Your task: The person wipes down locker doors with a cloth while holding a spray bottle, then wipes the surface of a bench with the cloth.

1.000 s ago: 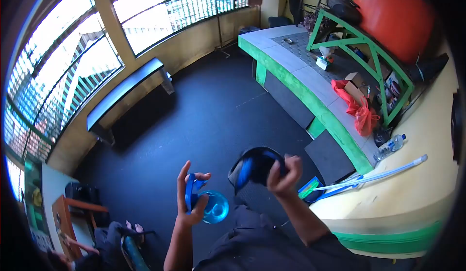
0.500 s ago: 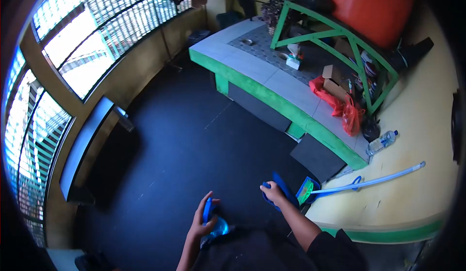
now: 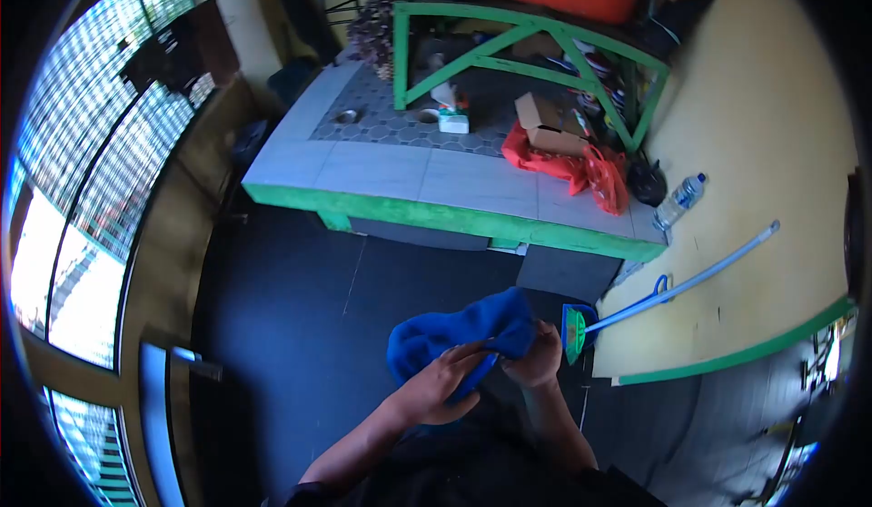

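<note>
A blue cloth [image 3: 454, 330], bunched and folded over, is held up in front of me above the dark floor. My right hand [image 3: 536, 359] is closed on its right end. Across the cloth's lower edge, my left hand [image 3: 431, 387] has its fingers pressed against the fabric, with the thumb lower down. Something blue shows between that thumb and the fingers; whether it is cloth or part of the spray bottle I cannot make out. The bottle is otherwise hidden.
A tiled platform [image 3: 372, 164] with a green edge stands ahead, bearing red plastic bags [image 3: 607, 182], a cardboard box [image 3: 554, 130] and a green frame [image 3: 481, 64]. A green broom [image 3: 575, 333] and blue dustpan lean by the right wall, below a plastic bottle [image 3: 681, 200]. Barred windows line the left.
My view has swung to the left wall less and the platform more squarely. The blue cloth has come from my right side to the middle, and my left hand has joined it there.
</note>
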Tool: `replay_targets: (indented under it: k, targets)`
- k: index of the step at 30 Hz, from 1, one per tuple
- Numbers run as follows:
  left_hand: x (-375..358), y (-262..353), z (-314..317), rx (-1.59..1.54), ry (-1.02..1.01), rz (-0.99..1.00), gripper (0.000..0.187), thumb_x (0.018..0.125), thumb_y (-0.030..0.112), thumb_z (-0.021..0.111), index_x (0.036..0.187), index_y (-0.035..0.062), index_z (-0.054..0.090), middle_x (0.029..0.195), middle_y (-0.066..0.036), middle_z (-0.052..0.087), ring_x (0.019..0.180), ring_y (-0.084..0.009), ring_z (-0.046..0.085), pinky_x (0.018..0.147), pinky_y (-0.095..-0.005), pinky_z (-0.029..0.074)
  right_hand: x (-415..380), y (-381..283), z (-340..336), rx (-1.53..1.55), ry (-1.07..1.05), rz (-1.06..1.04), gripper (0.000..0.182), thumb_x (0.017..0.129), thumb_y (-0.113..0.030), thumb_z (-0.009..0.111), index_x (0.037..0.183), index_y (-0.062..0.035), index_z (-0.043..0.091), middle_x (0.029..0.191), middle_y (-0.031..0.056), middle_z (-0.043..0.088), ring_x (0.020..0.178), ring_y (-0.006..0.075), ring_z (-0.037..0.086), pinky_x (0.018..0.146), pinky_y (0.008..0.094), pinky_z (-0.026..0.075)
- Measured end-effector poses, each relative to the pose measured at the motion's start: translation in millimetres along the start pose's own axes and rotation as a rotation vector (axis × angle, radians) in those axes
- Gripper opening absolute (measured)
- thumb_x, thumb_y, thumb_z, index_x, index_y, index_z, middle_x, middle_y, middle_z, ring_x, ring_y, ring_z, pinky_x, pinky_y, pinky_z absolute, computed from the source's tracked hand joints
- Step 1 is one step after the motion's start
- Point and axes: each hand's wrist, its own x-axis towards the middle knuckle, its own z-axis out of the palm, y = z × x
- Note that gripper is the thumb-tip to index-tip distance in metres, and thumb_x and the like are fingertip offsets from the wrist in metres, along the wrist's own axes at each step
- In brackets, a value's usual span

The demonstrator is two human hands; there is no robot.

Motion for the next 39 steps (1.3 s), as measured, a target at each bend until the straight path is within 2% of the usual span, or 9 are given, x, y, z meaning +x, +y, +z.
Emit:
replay_targets:
  k: [3,9,11,13,15,19,27,33,39]
  targets:
    - [59,-18,-25,0.152,-0.103,0.038,0.064,0.085,0.017,0.066,0.143,-0.0037,0.047,0.153,-0.029,0.04,0.139,-0.0444,0.044,0.115,-0.0493,0.038,41,14,-38,0.139,-0.278,-0.204,0.047,0.101,-0.036,0.053,0.137,-0.0055,0.053,0.13,0.0145,0.063,0.118,0.0306,0.063,0.104,0.0484,0.05]
    - [149,-105,-23,0.102,-0.388,-0.12,0.065,0.093,0.025,0.062,0.15,0.0029,0.041,0.145,-0.026,0.05,0.135,-0.0406,0.049,0.115,-0.0452,0.039,135,42,-131,-0.14,0.36,-0.07,0.046,0.093,-0.036,0.069,0.127,-0.0088,0.056,0.116,0.0111,0.065,0.106,0.0298,0.067,0.095,0.0476,0.055]
    - [168,-129,-39,0.035,-0.4,-0.095,0.068,0.091,0.019,0.065,0.151,0.0024,0.039,0.146,-0.026,0.049,0.134,-0.0418,0.05,0.111,-0.0453,0.042,226,3,-166,-0.071,-0.491,-0.347,0.048,0.089,-0.028,0.075,0.128,-0.0069,0.057,0.118,0.0111,0.065,0.106,0.0272,0.066,0.098,0.0465,0.054]
    - [187,-152,-63,-0.099,-0.242,-0.042,0.066,0.09,0.014,0.066,0.151,0.0018,0.04,0.142,-0.024,0.053,0.13,-0.0379,0.055,0.106,-0.0436,0.046,266,-60,-140,-0.372,-0.753,-0.647,0.05,0.085,-0.02,0.078,0.128,-0.0041,0.058,0.119,0.0119,0.065,0.105,0.0255,0.066,0.098,0.0459,0.053]
    - [197,-173,-84,-0.218,-0.066,0.022,0.065,0.09,0.01,0.066,0.15,0.0012,0.041,0.138,-0.022,0.058,0.126,-0.034,0.06,0.1,-0.0419,0.049,267,-126,-64,-1.085,-0.321,-0.801,0.046,0.082,-0.01,0.075,0.125,-0.0003,0.061,0.116,0.0132,0.067,0.102,0.024,0.067,0.092,0.044,0.055]
    - [220,-238,-110,-0.362,0.265,-0.495,0.042,0.09,0.014,0.069,0.129,0.0008,0.057,0.115,-0.016,0.069,0.109,-0.0274,0.069,0.092,-0.0383,0.053,281,-165,-9,-0.578,0.408,-0.581,0.031,0.086,0.001,0.058,0.116,0.0034,0.065,0.105,0.0116,0.07,0.096,0.0202,0.068,0.078,0.0309,0.055]
    - [288,-390,-91,-0.186,0.45,-0.751,0.026,0.091,0.025,0.071,0.102,0.0036,0.061,0.085,-0.011,0.07,0.081,-0.0222,0.071,0.073,-0.0356,0.054,234,-184,-49,-1.629,0.819,-0.743,0.029,0.103,-0.016,0.049,0.118,0.0029,0.065,0.104,0.0098,0.07,0.087,0.0184,0.066,0.078,0.0304,0.055]
    - [322,-410,-58,-0.239,0.39,-0.82,0.028,0.091,0.028,0.069,0.097,0.0041,0.057,0.081,-0.013,0.067,0.077,-0.0292,0.07,0.071,-0.0388,0.054,211,-175,-42,-0.901,0.7,-0.768,0.039,0.109,-0.034,0.042,0.106,-0.0016,0.063,0.084,0.0082,0.066,0.07,0.0162,0.06,0.061,0.0281,0.049]
    - [355,-404,-13,-0.185,0.364,-0.82,0.025,0.089,0.024,0.067,0.101,0.0043,0.057,0.09,-0.015,0.067,0.084,-0.0319,0.07,0.076,-0.0401,0.054,201,-229,-65,-0.978,0.852,-0.631,0.04,0.11,-0.036,0.039,0.11,-0.0045,0.063,0.086,0.0055,0.065,0.063,0.014,0.057,0.055,0.0268,0.046]
